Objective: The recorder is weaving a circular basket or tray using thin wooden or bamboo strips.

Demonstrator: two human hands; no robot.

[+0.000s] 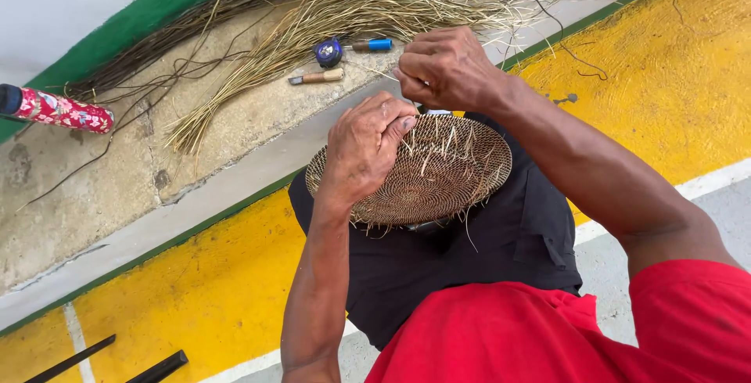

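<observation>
A round coiled woven basket base (438, 176) of brown fibre rests on my lap, with loose straw ends sticking up from it. My left hand (368, 144) grips its near-left rim, fingers curled over the edge. My right hand (446, 66) is closed just above the far rim, pinching a thin pale fibre strand that runs toward the basket.
Bundles of pale and dark straw (313, 15) lie on the concrete ledge, beside a wooden-handled tool (317, 78), a blue-handled tool (371, 45) and a small round tape measure (328, 52). A floral-wrapped handle (59, 109) lies left. Yellow painted floor (203, 289) and two dark bars (117, 359) sit below.
</observation>
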